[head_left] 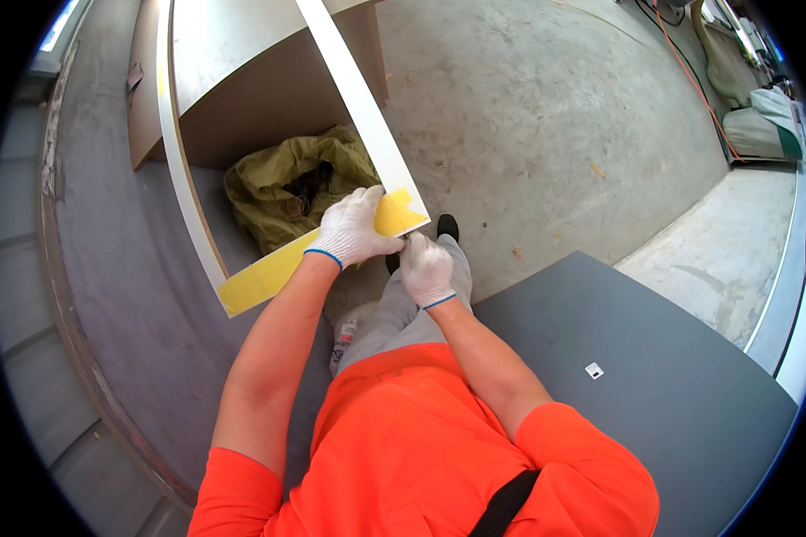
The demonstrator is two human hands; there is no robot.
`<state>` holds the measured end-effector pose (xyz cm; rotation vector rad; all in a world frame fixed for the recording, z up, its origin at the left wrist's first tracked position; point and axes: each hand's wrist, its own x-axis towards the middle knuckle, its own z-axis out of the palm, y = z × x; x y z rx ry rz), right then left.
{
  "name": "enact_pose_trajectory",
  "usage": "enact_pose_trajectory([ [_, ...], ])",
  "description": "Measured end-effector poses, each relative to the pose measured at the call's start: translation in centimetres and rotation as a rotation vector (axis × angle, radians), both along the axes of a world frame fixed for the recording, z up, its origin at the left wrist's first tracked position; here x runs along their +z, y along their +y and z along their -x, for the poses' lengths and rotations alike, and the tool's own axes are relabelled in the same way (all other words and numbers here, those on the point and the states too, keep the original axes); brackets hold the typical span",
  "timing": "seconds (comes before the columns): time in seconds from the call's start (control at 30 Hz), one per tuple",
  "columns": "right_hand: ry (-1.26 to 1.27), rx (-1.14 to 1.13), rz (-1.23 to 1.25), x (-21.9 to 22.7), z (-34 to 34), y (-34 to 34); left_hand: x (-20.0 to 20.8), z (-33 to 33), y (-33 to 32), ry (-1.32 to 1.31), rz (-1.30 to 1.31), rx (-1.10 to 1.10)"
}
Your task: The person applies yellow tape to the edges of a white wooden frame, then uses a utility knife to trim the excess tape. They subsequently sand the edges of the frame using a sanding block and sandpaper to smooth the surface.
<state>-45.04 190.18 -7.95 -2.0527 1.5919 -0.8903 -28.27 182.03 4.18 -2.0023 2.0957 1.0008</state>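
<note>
Your left hand (353,225) grips the white frame (364,107) | right hand (426,268) curled at its near-right corner, grasp unclear | likely corner work; next needs steadiness

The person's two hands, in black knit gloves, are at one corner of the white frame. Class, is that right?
The glove colour is wrong: the head view shows white knit gloves on the left hand and right hand. Both are indeed at one corner of the white frame.
</note>
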Motion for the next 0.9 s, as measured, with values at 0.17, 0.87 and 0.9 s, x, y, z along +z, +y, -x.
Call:
enact_pose_trajectory([
  [0.17,-0.061,-0.031,-0.075,-0.2,-0.4,-0.3,-0.2,0.5,0.1,-0.029,0.046,0.012],
  [0.87,-0.359,-0.059,-0.204,0.1,-0.9,-0.8,-1.1,0.7,0.0,-0.039,0.08,0.01],
  [0.9,-0.368,-0.055,-0.203,0.1,-0.9,-0.8,-1.1,0.6,0.0,-0.041,0.077,0.009],
])
